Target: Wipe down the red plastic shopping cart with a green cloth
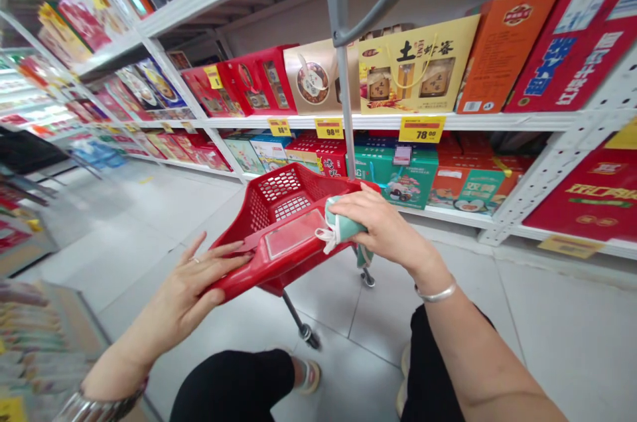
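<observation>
While the basket (293, 263) lies under the spread left hand (199, 282), the right hand (382, 219) clutches cloth (347, 228).

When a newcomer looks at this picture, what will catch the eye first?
Probably the bright red plastic cart basket, in the middle, with the left hand on its near edge. The right hand clasps a green cloth with white ties farther right. Behind, a yellow cardboard gift box stands on the white metal shelf.
</observation>
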### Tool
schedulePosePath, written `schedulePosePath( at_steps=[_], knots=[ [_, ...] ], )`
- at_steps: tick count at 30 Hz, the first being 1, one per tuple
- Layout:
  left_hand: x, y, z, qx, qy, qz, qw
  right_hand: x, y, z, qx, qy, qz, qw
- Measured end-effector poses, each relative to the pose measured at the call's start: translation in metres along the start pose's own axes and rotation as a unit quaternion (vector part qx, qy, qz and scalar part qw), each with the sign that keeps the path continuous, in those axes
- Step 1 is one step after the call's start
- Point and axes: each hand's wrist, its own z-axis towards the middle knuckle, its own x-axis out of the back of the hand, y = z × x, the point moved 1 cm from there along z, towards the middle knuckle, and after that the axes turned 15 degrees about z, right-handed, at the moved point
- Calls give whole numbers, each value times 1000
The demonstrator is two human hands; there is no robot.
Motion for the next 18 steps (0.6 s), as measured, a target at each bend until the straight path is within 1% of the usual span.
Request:
schedulePosePath(
  at_steps=[3, 5, 7, 9, 11, 12, 15, 18],
  knots=[
    [3, 4, 11, 105, 24, 15, 994, -9, -2, 1, 20, 21, -19, 999],
    [2, 17, 22, 147, 39, -2, 988, -21, -8, 1, 21, 54, -55, 997],
    [-1, 35, 39, 156, 45, -24, 987, -35, -16, 1, 19, 90, -95, 991],
    [-4, 53, 59, 152, 49, -35, 987, -48, -24, 0, 22, 108, -130, 985],
    [-7, 66, 79, 153, 44, -42, 986, -55, -30, -1, 37, 103, -153, 982],
    [-9, 70, 88, 158, 32, -43, 986, -56, -31, -2, 48, 94, -157, 982],
    [-14, 72, 106, 170, -12, -26, 985, -50, -30, -7, 73, 70, -150, 983],
    [-19, 67, 113, 162, -12, 4, 987, -36, -26, -12, 69, 67, -138, 986]
  ],
)
